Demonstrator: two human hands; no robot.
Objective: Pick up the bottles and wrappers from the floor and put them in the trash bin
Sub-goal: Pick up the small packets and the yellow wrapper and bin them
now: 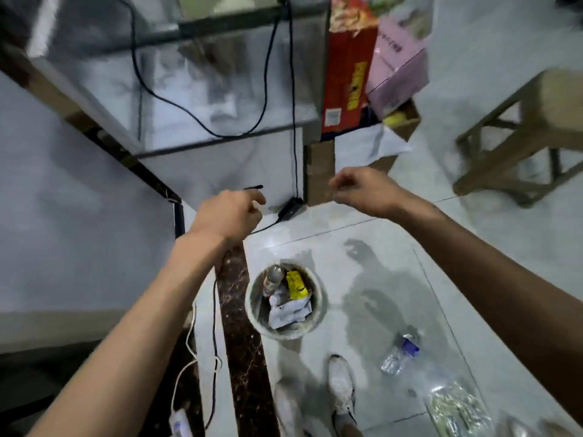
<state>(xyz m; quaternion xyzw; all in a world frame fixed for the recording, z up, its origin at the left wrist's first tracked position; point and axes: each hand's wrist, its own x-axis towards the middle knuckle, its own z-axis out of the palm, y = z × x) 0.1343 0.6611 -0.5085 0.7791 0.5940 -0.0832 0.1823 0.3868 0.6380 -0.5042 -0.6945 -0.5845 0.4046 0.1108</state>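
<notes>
Head view: both hands, left (232,212) and right (362,190), loosely curled, holding nothing above bin (252,305) already holding bottle and wrappers; bottle (399,353) and wrapper (457,408) lie on floor right of bin, so next comes stooping for them.

I see even, soft indoor light, fairly bright on the pale floor (362,247). Grey shadows of my arms fall on the tiles beside the bin (252,305). The whole frame is smeared with motion blur, worst toward the top and right edges. Straight lines bow outward near the corners from the wide lens.
</notes>
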